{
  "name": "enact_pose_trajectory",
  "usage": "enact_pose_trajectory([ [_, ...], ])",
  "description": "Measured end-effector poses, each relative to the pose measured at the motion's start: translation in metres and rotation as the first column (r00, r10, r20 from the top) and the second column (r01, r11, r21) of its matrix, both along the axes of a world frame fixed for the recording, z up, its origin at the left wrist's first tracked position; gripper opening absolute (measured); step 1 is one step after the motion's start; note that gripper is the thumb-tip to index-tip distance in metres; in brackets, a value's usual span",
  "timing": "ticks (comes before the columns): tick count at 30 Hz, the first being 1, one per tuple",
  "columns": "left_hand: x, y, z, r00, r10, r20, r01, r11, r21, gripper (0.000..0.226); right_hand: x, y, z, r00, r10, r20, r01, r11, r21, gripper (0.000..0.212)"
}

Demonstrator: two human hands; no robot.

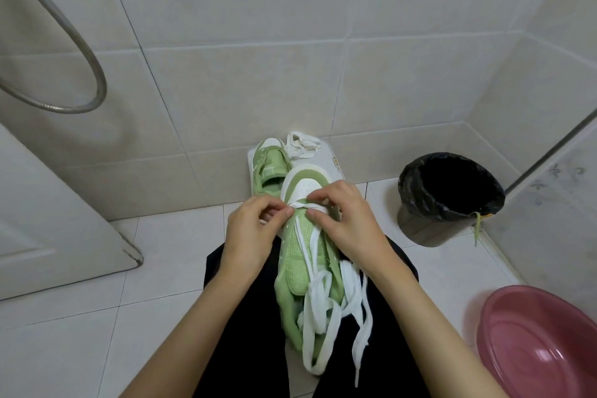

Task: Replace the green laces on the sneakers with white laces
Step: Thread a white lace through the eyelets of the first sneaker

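Green mesh sneaker (295, 255) lies on the black-trousered lap (245, 317) between the hands, left hand (252, 229) and right hand (352, 223) each pinching its flat white lace (318, 294) at the toe eyelets, where uneven pulling could leave twisted, mismatched tails.

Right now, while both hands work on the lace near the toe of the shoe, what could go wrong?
1. The long ends of the white lace lie in a loose heap over the lap; they may knot or pull through unevenly.
2. The left hand and right hand pinch only the lace, so the sneaker, resting on the lap, might slip off.
3. The flat lace looks twisted in places and may stay twisted in the holes.
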State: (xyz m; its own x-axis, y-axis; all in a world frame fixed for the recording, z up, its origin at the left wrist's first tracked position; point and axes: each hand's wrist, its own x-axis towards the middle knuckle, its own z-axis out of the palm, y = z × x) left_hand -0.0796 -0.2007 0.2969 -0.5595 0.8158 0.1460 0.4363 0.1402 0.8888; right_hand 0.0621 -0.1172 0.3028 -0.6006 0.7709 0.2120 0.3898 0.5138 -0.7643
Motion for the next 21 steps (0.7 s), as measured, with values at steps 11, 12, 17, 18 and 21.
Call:
enact_pose_trajectory([
  [11, -0.004, 0.008, 0.001, 0.944, -0.135, -0.3, 0.123, 0.991, -0.059, 0.014, -0.01, 0.001, -0.002, 0.972, -0.012, -0.234, -0.024, 0.988, -0.15, 0.007],
  [12, -0.002, 0.007, 0.001, 0.924, -0.148, -0.352, 0.136, 0.989, -0.058, 0.016, -0.01, 0.001, -0.003, 0.969, -0.01, -0.246, -0.03, 0.987, -0.159, 0.007],
  [17, -0.001, 0.006, 0.001, 0.943, -0.243, -0.228, 0.242, 0.97, -0.031, 0.011, -0.004, 0.0, -0.002, 0.96, 0.022, -0.28, -0.089, 0.969, -0.229, 0.008],
  [18, -0.003, 0.006, 0.002, 0.952, -0.273, -0.136, 0.269, 0.962, -0.042, 0.01, -0.002, 0.0, -0.001, 0.963, 0.036, -0.265, -0.1, 0.968, -0.231, 0.009],
  [21, -0.015, 0.011, 0.005, 0.912, -0.361, 0.196, 0.381, 0.921, -0.078, 0.011, 0.002, -0.002, -0.001, 0.989, 0.077, -0.13, -0.089, 0.992, -0.093, 0.014],
])
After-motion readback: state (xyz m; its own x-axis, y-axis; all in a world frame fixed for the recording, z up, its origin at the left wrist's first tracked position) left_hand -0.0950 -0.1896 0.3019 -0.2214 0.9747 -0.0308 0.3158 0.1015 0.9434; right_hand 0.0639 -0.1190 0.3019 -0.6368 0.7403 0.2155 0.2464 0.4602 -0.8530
